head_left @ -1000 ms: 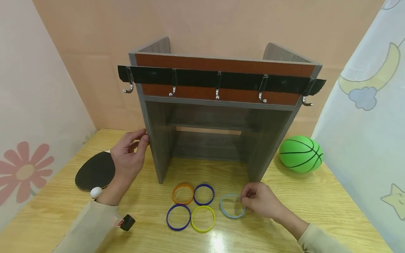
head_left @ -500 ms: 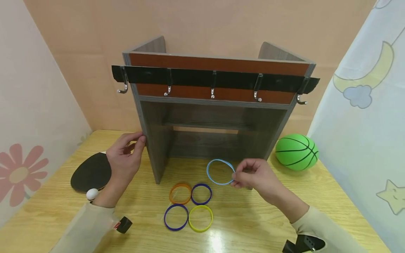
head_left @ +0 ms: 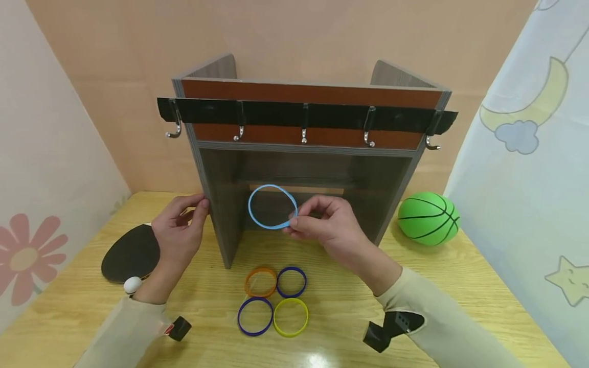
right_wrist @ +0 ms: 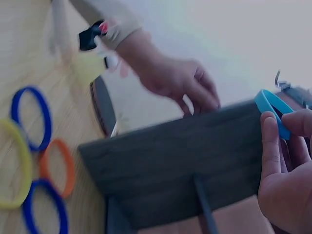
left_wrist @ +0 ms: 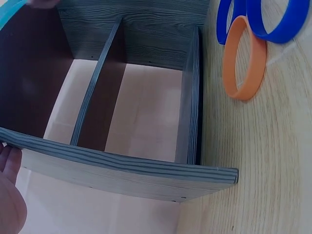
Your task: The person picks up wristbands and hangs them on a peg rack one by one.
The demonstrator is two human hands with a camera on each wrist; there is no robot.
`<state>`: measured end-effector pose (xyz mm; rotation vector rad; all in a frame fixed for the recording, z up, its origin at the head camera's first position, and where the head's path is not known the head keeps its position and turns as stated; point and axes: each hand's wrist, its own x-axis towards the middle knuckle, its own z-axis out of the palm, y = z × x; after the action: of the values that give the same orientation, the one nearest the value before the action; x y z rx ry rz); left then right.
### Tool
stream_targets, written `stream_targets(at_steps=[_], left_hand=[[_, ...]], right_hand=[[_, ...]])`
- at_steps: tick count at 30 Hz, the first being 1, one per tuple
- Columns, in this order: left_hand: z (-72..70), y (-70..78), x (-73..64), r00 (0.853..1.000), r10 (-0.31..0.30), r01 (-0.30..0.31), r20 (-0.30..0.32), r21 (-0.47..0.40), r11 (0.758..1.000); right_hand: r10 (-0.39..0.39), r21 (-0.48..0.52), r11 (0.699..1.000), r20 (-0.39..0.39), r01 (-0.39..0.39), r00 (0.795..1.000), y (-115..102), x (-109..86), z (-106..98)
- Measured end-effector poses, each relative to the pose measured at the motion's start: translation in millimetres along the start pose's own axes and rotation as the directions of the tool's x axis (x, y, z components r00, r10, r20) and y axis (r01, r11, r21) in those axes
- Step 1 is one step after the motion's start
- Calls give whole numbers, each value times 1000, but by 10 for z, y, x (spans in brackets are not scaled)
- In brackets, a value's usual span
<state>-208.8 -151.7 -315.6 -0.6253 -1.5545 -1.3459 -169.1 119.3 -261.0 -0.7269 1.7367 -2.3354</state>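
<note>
My right fingers point(head_left: 307, 225), pinching the light-blue rubber ring point(right_wrist: 263, 103), have lifted it free; my left fingers point(head_left: 200, 212) touch the grey wooden rack point(head_left: 219, 197).

head: bright light is falling evenly, glare is whitening the tabletop point(head_left: 317, 358) at bottom centre, the cabinet point(head_left: 294, 166) interior is sitting dim | left wrist: colours are leaning cool, upper-left corner is blurring | right wrist: yellow ring point(right_wrist: 25, 165) is smearing, backdrop point(right_wrist: 239, 39) is washing out

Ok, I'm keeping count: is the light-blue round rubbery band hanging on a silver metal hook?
No, the right hand pinches the light-blue round band, clear of the silver metal hooks.
</note>
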Motion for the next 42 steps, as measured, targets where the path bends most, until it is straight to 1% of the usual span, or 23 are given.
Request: stream_targets(at_steps=[2,4,6,10,13,16,19,21,23,25,27,32,42], left_hand=[[12,49,12,1000,-3,3,7,-5,1000],[18,60,16,1000,-1,1,9,-7,1000],[15,12,3,1000,3,-3,5,-9,1000],[7,-140,-38,1000,12,-12,-3,-30,999],[13,-192,-49,1000,10,-10,-4,-60,998],[36,-105,-16,1000,11,-11,4,-71,997],[46,-1,11,1000,7,-7,14,-41,999],[35,-16,1,1000,3,-3,13,-12,1000],[13,-88,-27,1000,-5,5,8,19,1000],[-4,-169,-53,1000,-11,11,1,25,1000],[-13,-200,-63,1000,-12,12,0,32,999],[-18,-200,-57,1000,-8,8,2,49,999],[-31,-173,-48,1000,15,-15,-1,61,998]], right_hand=[[-13,34,999,18,13,1000,-17,59,110],[-32,49,998,42,30,999,-26,120,212],[-44,60,997,56,40,997,-44,180,306],[-62,31,998,59,60,996,-112,303,473],[-68,12,998,61,68,996,-184,384,594],[-73,24,997,75,71,995,-235,467,711],[-72,40,997,74,70,995,-255,555,806],[-70,53,996,67,67,995,-262,608,857],[-64,65,996,57,60,996,-266,650,898],[-60,80,995,49,56,997,-271,679,936],[-54,101,994,38,50,998,-268,702,970],[-33,111,993,12,31,999,-243,728,1014],[1,97,995,10,-2,1000,-154,753,996]])
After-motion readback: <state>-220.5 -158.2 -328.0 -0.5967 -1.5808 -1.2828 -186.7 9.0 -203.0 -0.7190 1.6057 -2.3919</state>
